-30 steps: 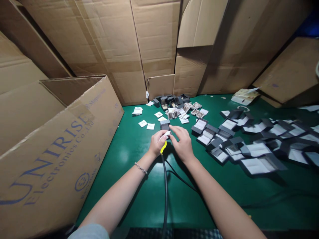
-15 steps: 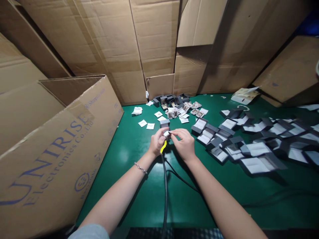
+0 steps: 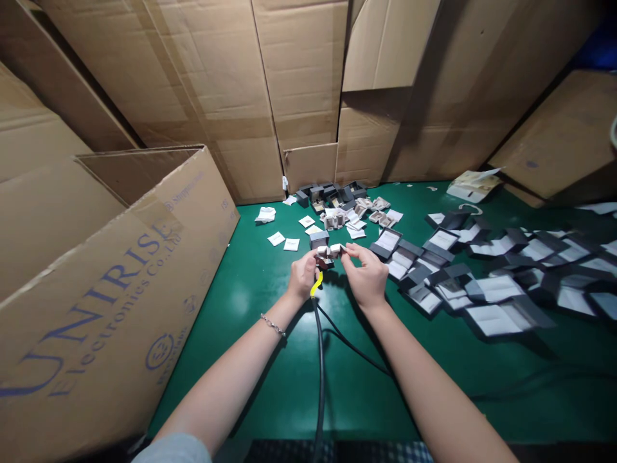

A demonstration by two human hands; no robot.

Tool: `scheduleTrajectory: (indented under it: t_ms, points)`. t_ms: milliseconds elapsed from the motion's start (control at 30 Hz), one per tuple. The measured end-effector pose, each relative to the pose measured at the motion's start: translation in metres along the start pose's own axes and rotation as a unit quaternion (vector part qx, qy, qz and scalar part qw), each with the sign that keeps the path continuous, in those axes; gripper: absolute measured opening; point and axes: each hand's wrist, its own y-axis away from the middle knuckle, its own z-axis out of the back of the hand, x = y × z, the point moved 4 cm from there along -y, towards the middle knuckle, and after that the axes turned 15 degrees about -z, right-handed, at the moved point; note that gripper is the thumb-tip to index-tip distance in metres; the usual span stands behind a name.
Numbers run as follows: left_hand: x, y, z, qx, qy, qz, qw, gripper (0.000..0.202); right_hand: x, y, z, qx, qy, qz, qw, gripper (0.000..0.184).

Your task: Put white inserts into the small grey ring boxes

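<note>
My left hand is closed, its thumb and fingers pinching one end of a small pale box insert. The insert looks spread into two whitish blocks with a darker part below. At its other end, the fingertips of my right hand are pinched on the edge. Right behind the insert stands a small dark grey box, partly covered by it. A yellow strip shows beside my left fingers, at the top of a black cable that runs towards me.
Several open dark boxes with white linings spread over the right of the green table. Beyond my hands lie a heap of dark boxes, beige inserts and white cards. A large carton stands at left.
My right hand has moved slightly right, away from my left. The pale insert between them, compact before, now shows as two blocks spread apart. My left hand has barely moved.
</note>
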Motion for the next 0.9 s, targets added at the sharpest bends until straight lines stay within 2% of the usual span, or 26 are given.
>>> scheduleTrajectory:
  t_ms: [133,300,667,900]
  points:
    - [-0.007,-0.002,-0.001,0.042,-0.033,-0.001,0.999,0.053,0.001,0.004,-0.004,0.016,0.022,0.026,0.999,0.009]
    - [-0.009,-0.004,-0.003,0.042,-0.002,0.038,0.998,0.051,0.004,0.009,-0.007,0.042,0.038,0.076,0.996,0.015]
    - [-0.010,-0.006,0.000,-0.039,0.089,0.075,0.992,0.047,0.014,0.016,-0.011,0.111,0.037,0.171,0.978,0.015]
    - [-0.006,-0.008,0.007,-0.095,0.083,0.089,0.988,0.041,0.022,0.021,-0.015,0.148,0.033,0.195,0.969,0.019]
